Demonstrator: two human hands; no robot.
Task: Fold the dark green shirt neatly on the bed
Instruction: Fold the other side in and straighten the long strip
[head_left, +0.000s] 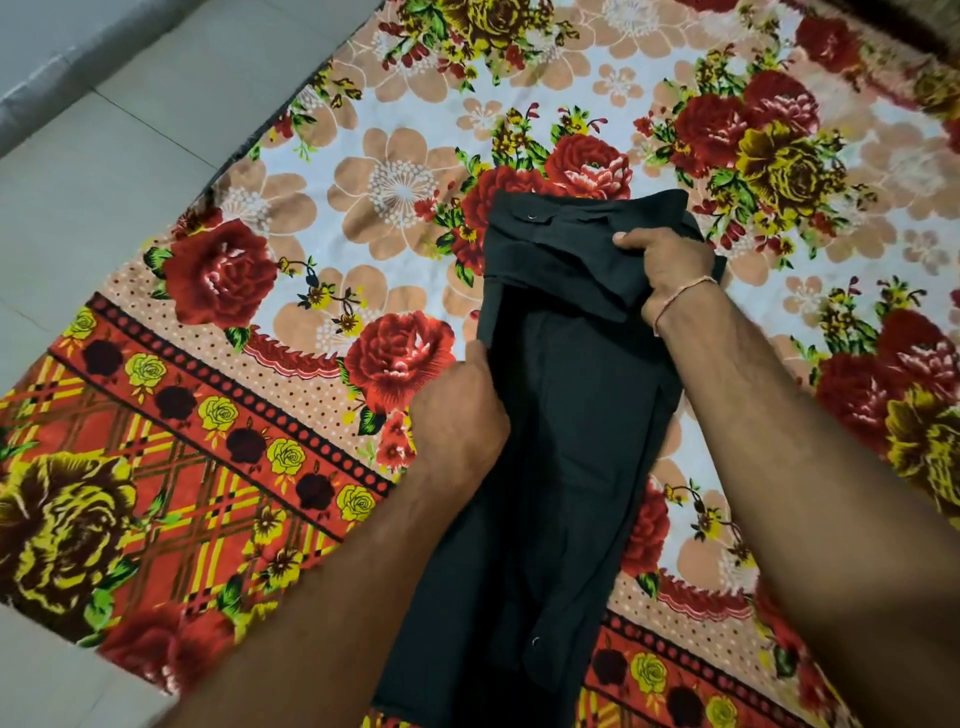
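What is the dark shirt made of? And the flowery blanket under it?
The dark green shirt looks like matte woven cloth, maybe cotton: it creases softly and has a small shiny snap. The flowery blanket looks like plush fleece, with a fuzzy, slightly glossy surface. Neither is certain from looks alone.

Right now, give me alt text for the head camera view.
Two hands fold a dark green shirt lying lengthwise on a floral bedspread. The left hand grips its left edge; the right hand grips a folded flap near the top.
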